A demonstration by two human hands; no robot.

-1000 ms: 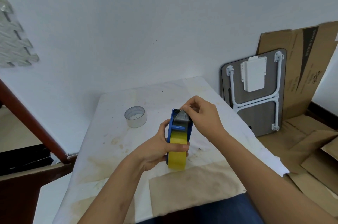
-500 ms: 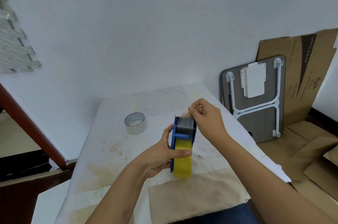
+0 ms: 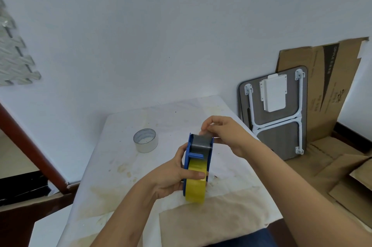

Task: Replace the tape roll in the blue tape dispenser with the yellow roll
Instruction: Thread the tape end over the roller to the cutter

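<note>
Raised dispenser (image 3: 199,158) in both hands, above table (image 3: 124,166).

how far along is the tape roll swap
Done: the yellow roll sits in the blue dispenser; the other roll lies on the table. In hand: left hand grips the dispenser, right hand pinches at the top end. Left: apparently threading the tape.

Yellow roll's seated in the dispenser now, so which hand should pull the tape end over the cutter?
Right. The right hand is already pinching at the top end of the blue plastic tape dispenser, while the left hand clamps the dispenser body and yellow tape roll.
</note>
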